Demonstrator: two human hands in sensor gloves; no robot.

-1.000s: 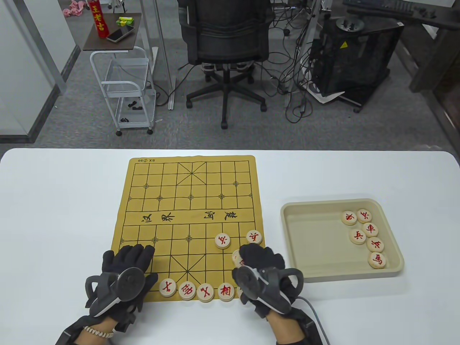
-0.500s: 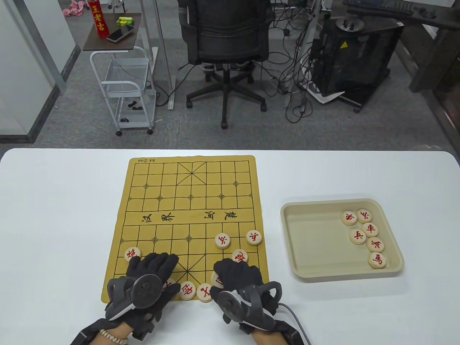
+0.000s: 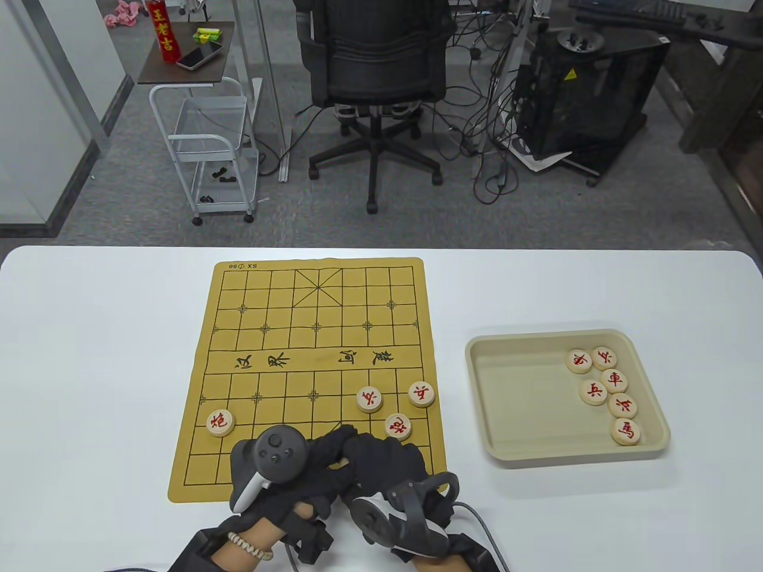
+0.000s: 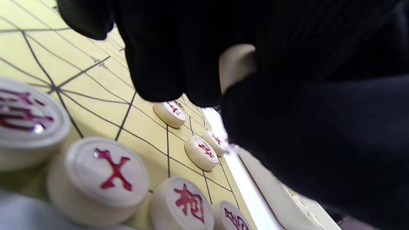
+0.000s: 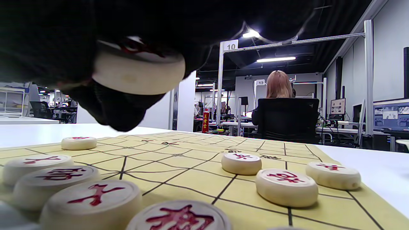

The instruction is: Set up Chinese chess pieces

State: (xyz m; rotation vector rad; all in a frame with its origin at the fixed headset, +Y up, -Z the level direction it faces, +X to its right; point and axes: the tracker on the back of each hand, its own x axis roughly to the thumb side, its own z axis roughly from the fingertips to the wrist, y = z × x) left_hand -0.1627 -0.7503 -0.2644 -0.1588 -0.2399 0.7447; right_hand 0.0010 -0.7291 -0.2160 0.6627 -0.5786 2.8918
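The yellow board mat [image 3: 316, 333] carries two red cannon pieces [image 3: 220, 422] [image 3: 398, 426] and two soldier pieces [image 3: 369, 399] [image 3: 421, 394]. My left hand [image 3: 322, 453] and right hand [image 3: 381, 456] meet over the board's near middle and hide the back row in the table view. The row of pieces shows in the left wrist view [image 4: 99, 179] and in the right wrist view [image 5: 91, 199]. My right hand's fingers [image 5: 64, 38] hold a round piece [image 5: 139, 72] above the board. That piece [image 4: 236, 64] sits right beside my left fingers [image 4: 166, 64]; whether they grip it is hidden.
A beige tray [image 3: 477, 357] to the right of the board holds several red pieces [image 3: 614, 378] along its right side. The white table [image 3: 89, 357] stretches left of the board. An office chair [image 3: 372, 65] stands beyond the far edge.
Both hands moved inward and met over the near middle of the board. The left hand rolled so its tracker faces up. The left cannon piece is uncovered.
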